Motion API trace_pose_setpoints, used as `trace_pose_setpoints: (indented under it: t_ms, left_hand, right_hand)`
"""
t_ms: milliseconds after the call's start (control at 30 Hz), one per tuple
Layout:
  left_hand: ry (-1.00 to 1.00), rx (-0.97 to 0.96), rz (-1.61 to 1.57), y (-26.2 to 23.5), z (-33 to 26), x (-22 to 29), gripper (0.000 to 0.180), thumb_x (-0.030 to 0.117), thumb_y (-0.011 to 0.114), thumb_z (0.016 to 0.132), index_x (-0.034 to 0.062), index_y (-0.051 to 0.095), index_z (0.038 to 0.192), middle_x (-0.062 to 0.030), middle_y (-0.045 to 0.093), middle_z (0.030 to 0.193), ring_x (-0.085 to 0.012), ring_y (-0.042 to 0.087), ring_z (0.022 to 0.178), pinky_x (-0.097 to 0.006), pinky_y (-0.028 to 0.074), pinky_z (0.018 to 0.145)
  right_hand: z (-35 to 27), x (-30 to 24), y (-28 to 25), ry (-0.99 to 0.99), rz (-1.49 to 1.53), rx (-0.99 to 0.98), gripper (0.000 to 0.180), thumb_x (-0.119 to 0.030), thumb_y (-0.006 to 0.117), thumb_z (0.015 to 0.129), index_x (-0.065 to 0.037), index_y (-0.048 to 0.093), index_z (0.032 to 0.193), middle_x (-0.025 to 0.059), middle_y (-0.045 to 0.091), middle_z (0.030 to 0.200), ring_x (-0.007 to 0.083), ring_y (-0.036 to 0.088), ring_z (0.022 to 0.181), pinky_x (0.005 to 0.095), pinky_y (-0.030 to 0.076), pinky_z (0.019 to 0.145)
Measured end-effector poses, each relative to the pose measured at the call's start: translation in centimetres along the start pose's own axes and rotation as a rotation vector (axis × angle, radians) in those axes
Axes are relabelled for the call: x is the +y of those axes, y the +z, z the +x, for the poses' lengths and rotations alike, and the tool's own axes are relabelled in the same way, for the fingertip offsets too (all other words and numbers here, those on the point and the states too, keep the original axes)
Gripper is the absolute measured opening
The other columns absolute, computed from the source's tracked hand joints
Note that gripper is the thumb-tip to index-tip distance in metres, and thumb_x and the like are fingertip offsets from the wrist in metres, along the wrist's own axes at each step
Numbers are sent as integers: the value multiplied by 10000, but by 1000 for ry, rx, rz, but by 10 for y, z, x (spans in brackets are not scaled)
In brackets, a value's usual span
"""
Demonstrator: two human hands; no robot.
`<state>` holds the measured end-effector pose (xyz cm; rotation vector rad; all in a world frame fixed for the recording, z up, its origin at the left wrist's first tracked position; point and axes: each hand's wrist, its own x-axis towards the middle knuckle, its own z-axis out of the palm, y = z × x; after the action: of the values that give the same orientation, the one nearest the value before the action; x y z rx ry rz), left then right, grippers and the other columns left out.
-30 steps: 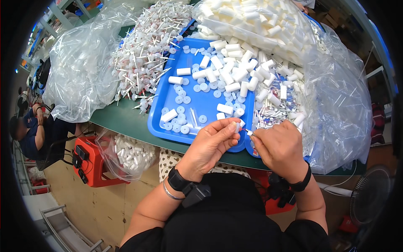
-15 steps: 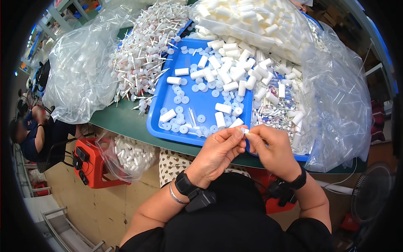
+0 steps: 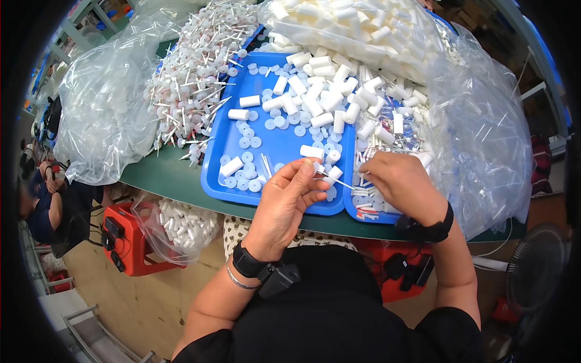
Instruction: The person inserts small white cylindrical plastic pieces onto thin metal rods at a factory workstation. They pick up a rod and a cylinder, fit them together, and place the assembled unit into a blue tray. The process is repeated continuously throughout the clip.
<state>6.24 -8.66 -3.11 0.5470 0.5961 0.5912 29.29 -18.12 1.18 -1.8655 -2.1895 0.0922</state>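
My left hand [image 3: 285,202] is closed in a pinch over the front of the blue tray [image 3: 229,136]. Between its thumb and forefinger is a thin white stick [image 3: 334,180] with a small white piece at its held end, and the stick points to the right. Just right of that, my right hand [image 3: 404,184] reaches palm down over a second blue tray [image 3: 382,217] of thin sticks. Its fingers are bent together at the pile, and whatever is in them is hidden. White foam-like cylinders [image 3: 321,120] and translucent round discs [image 3: 244,143] lie loose in the first tray.
A heap of sticks with discs [image 3: 193,72] stands at the left, beside crumpled clear plastic [image 3: 103,109]. A bag of white cylinders [image 3: 363,27] lies at the back. More plastic [image 3: 484,133] drapes the right side. A red stool [image 3: 130,239] and a seated person [image 3: 51,199] are at left.
My hands have parted. The right has moved right and forward to the stick pile; the left keeps a small piece, with its stick now showing. The view has shifted slightly.
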Motion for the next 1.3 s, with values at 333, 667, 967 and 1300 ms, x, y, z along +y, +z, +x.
trace_pose_setpoints:
  t_ms: [333,667,967,1300]
  left_hand:
    - [1,-44,-131,-7,0,-1,355,257,634,1036,-8,597,1270,-124,693,1068,-262,713,1056,-338,587,909]
    - [127,7,-105,-19,-11,23,414,249,570,1068,-25,536,1377,-100,681,1039,-230,705,1041,-338,577,918]
    - [172,92,-149,-27,-15,17,405,283,567,1070,-7,553,1353,-87,677,1039,-215,695,1042,-320,584,905]
    - [140,75,-187,-19,-17,12,384,271,578,1064,-2,560,1334,-103,690,1040,-229,699,1069,-317,588,921]
  right_hand:
    - [5,-5,9,-120,-138,-155,52,-45,602,793,-30,591,842,121,560,841,318,617,865,424,520,761]
    - [18,-26,-24,-90,140,-46,83,-18,651,861,-2,599,923,160,624,795,363,644,691,450,525,629]
    - [63,-44,-11,-128,216,46,63,-80,678,908,-31,680,947,133,685,855,342,676,736,404,534,640]
    - [36,-64,-8,44,401,125,105,-77,746,875,-26,702,956,113,696,806,277,671,646,358,518,592]
